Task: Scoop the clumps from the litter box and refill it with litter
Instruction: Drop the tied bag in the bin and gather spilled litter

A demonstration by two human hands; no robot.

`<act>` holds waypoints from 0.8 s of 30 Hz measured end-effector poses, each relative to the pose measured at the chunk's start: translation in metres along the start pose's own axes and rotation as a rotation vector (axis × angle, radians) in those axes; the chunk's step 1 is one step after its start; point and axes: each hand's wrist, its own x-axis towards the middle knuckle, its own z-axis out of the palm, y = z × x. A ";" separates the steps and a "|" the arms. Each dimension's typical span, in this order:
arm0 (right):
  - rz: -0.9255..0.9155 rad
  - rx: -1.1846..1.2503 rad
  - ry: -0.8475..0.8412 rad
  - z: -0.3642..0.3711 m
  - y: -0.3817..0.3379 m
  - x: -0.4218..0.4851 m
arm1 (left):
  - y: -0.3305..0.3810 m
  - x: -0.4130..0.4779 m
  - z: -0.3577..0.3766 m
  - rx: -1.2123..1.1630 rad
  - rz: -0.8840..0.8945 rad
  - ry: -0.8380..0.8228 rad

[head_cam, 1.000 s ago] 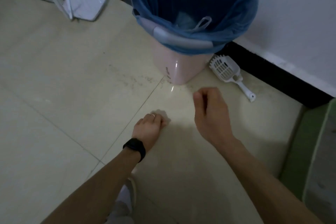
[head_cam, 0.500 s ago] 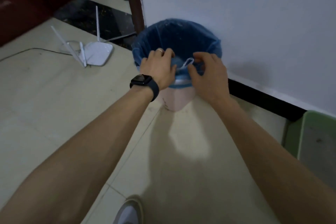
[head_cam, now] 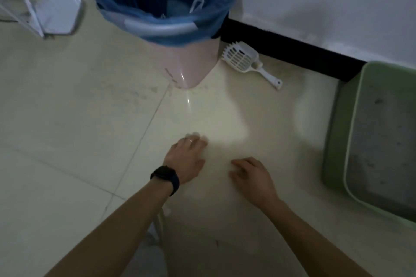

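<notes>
Nothing looks scooped yet, to my eye: the green litter box [head_cam: 337, 153] sits apart from the right hand [head_cam: 252, 175], off to its outer side, its grey litter flat with a few dark specks. The white slotted scoop [head_cam: 243, 58] lies untouched beyond that hand, just beside the bag-lined bin [head_cam: 193, 60]. Both hands, the left hand [head_cam: 186, 159] included, are empty with loose fingers. Refilling is also left to do.
</notes>
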 end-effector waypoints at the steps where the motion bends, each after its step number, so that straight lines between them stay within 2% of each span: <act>1: -0.017 -0.001 0.043 0.006 0.002 0.001 | 0.001 -0.003 0.011 -0.018 -0.020 -0.015; 4: -0.061 -0.029 0.187 0.017 0.001 0.003 | 0.001 -0.008 0.027 -0.062 -0.030 0.070; 8: -0.117 -0.107 0.315 0.023 -0.003 0.004 | 0.001 -0.008 0.030 -0.095 -0.043 0.102; 14: -0.178 -0.234 0.352 0.033 -0.001 0.005 | 0.006 -0.011 0.034 -0.126 -0.079 0.122; 17: -0.180 -0.311 0.287 0.034 -0.007 0.006 | 0.010 -0.012 0.035 -0.096 -0.093 0.127; 18: -0.157 -0.307 0.269 0.032 -0.007 0.007 | 0.012 -0.012 0.035 -0.082 -0.094 0.131; 20: -0.001 -0.167 0.259 0.022 -0.002 0.006 | 0.017 -0.014 0.037 -0.037 -0.037 0.137; 24: 0.228 0.122 0.334 -0.005 0.042 -0.018 | 0.042 -0.017 0.051 0.025 0.256 0.129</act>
